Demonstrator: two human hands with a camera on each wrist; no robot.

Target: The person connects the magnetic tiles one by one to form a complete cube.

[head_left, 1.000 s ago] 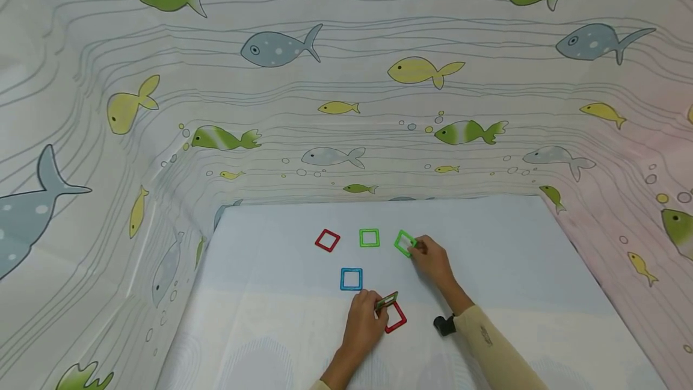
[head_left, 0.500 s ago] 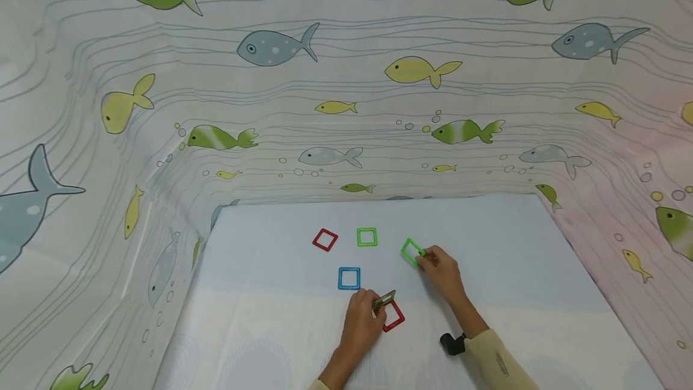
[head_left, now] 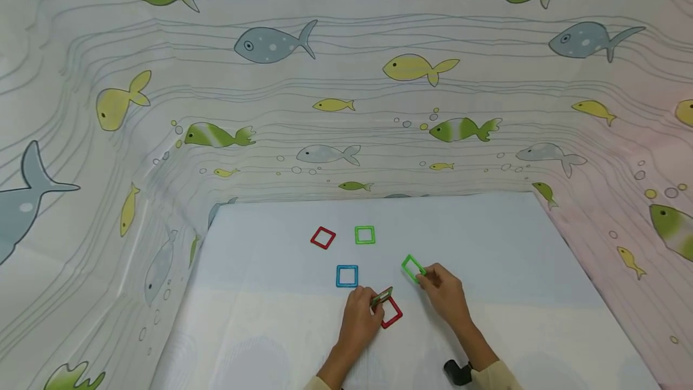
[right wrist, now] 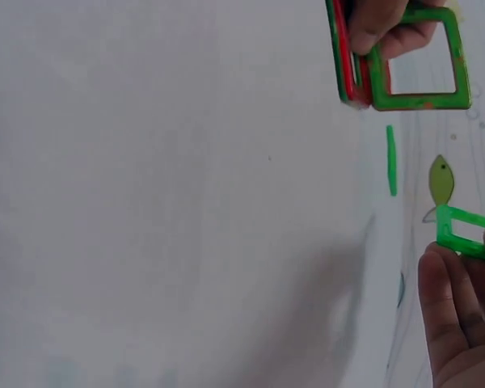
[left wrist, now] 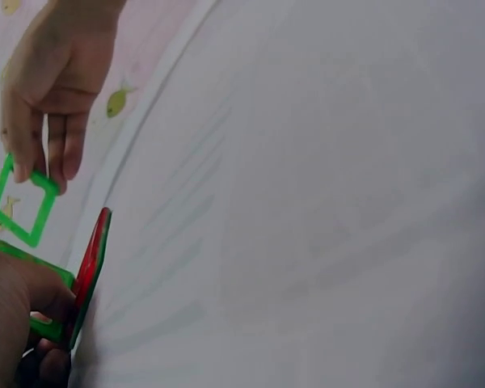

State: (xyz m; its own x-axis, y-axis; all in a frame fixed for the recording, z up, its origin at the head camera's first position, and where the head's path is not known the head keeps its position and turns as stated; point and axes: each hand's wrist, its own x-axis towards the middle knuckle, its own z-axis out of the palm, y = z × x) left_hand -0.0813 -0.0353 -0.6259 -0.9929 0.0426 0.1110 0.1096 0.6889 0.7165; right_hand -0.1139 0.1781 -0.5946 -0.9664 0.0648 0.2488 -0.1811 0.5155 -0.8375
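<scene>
In the head view my left hand (head_left: 358,319) grips a small group of square magnetic tiles with open centres. One red tile (head_left: 396,306) lies nearly flat, and other tiles (head_left: 382,297) stand up at an angle beside it. The right wrist view shows a green frame (right wrist: 420,102) edge to edge with red and green frames (right wrist: 343,48) under the left thumb. My right hand (head_left: 448,297) pinches a single green tile (head_left: 418,263) by one corner, to the right of the left hand's group and apart from it.
Further back on the white table (head_left: 260,257) lie a red tile (head_left: 316,233), a green tile (head_left: 365,242) and a blue tile (head_left: 347,284). A black device (head_left: 457,372) sits at the right wrist. Fish-print cloth (head_left: 346,131) rises behind the table and along its sides.
My right hand has drawn back from the far part of the table toward me, bringing the green tile with it. My left hand and its tiles stay nearly in place.
</scene>
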